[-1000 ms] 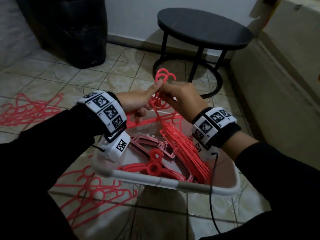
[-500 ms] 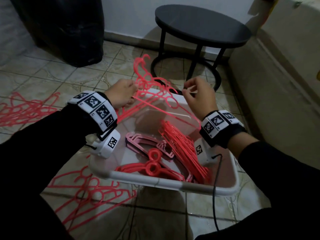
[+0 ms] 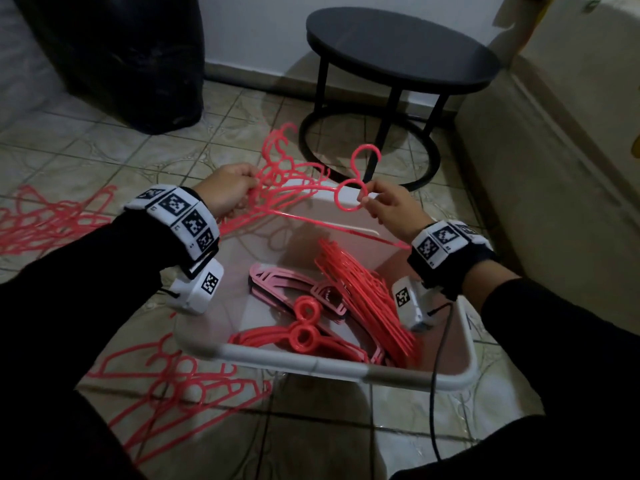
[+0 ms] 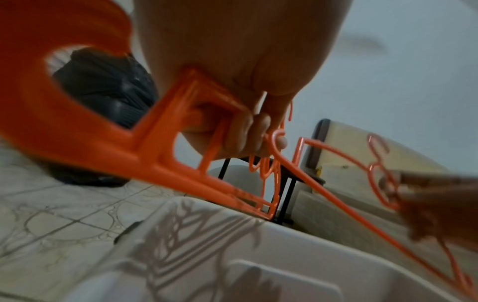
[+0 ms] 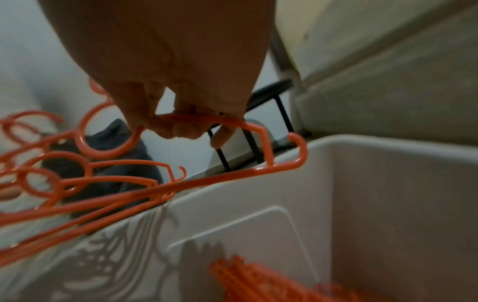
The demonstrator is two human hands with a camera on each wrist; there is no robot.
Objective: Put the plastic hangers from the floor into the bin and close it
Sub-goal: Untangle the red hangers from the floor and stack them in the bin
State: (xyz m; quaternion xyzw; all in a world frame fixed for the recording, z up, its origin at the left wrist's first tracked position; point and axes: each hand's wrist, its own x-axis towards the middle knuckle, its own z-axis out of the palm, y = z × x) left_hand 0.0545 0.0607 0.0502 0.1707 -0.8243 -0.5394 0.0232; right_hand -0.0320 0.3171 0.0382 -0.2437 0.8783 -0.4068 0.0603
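Note:
My left hand point(image 3: 230, 192) grips a bunch of thin red hangers point(image 3: 287, 181) above the far left corner of the white bin point(image 3: 332, 368). My right hand point(image 3: 388, 209) pinches a single red hanger point(image 3: 349, 199) by its shoulder and neck ring, held apart from the bunch over the bin's far side. In the right wrist view the fingers point(image 5: 181, 126) curl round that hanger's arm point(image 5: 269, 155). The left wrist view shows the fingers point(image 4: 248, 132) wrapped round the bunch's ends point(image 4: 181, 147). Inside the bin lie more red hangers point(image 3: 367, 299) and pink ones point(image 3: 287, 282).
More red hangers lie on the tiled floor at the left point(image 3: 52, 220) and beside the bin's near left corner point(image 3: 173, 386). A round black side table point(image 3: 401, 53) stands behind the bin, a black bag point(image 3: 131, 57) at the back left, a beige cabinet point(image 3: 554, 168) to the right.
The hands have drawn apart. The right hand has pulled one hanger off the bunch toward the right, while the left hand keeps the rest at the left.

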